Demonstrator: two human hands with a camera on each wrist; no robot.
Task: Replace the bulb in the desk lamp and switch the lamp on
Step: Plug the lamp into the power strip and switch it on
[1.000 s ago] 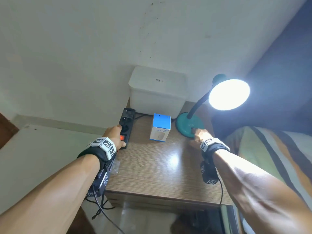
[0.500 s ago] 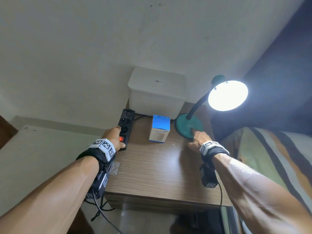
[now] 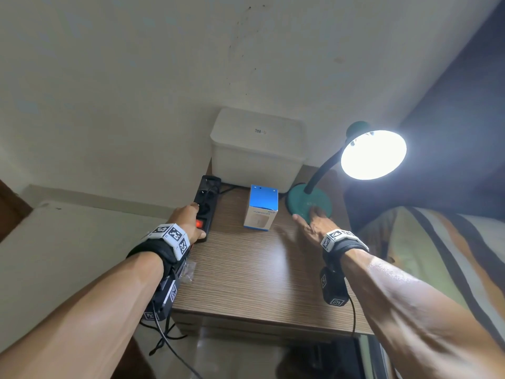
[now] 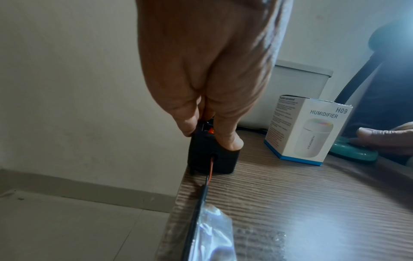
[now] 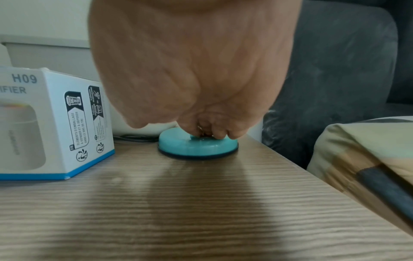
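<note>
The teal desk lamp stands at the back right of the wooden table [image 3: 259,274], and its shade [image 3: 373,154] glows bright white on a black gooseneck. My right hand [image 3: 307,217] lies with fingers stretched out on the round lamp base [image 3: 300,198]. In the right wrist view its fingertips [image 5: 220,135] press down on the base [image 5: 196,146]. My left hand [image 3: 199,221] pinches the near end of a black power strip [image 3: 209,198] between thumb and fingers [image 4: 186,127]. The strip's red switch [image 3: 199,223] is lit. The bulb itself is lost in the glare.
A blue-and-white humidifier box [image 3: 261,212] stands between my hands. A white lidded bin [image 3: 258,149] sits against the wall behind it. A clear plastic wrapper [image 4: 214,234] lies at the table's left front edge. A striped bed cover [image 3: 437,255] borders the table on the right.
My right hand has flattened and spread a little over the front of the lamp base. The left hand stays on the power strip, and the lamp is lit throughout.
</note>
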